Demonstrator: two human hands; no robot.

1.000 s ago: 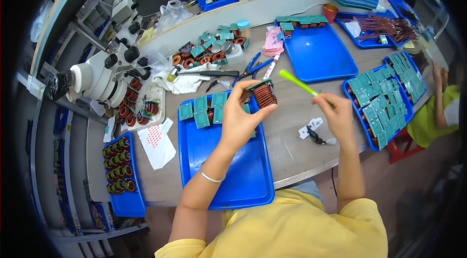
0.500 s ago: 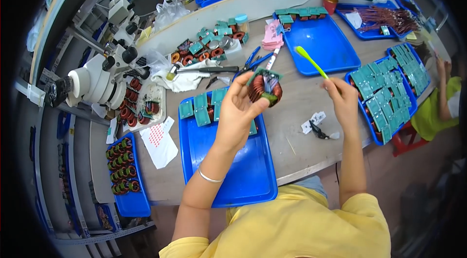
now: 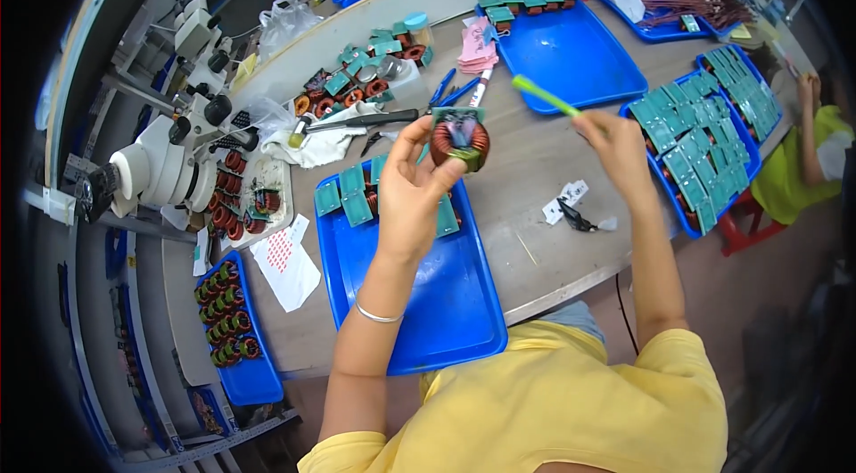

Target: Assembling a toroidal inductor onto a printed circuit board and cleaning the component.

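My left hand (image 3: 408,205) is closed around a toroidal coil of copper wire (image 3: 474,148) mounted on a small green circuit board, raised above the rear of a blue tray (image 3: 419,312). The coil's round opening faces me, with greyish parts inside and an olive-green patch at its lower side. Several green boards with coils (image 3: 356,197) sit in the rear of that tray. In my right hand (image 3: 615,152) is a slim bright-green brush (image 3: 546,95), its head pointing left toward the coil but apart from it. The bristles are too small to make out.
Trays of green boards (image 3: 687,139) stand at right, and a blue tray (image 3: 571,63) lies beyond. A microscope (image 3: 152,161), loose coils, pliers (image 3: 443,85) and a hammer-like tool (image 3: 366,120) are at left. Another person (image 3: 816,143) sits at far right.
The whole view has shifted slightly. In my left hand the coil has turned, showing its opening more squarely. The green brush lies flatter, its head still beside the coil with a gap.
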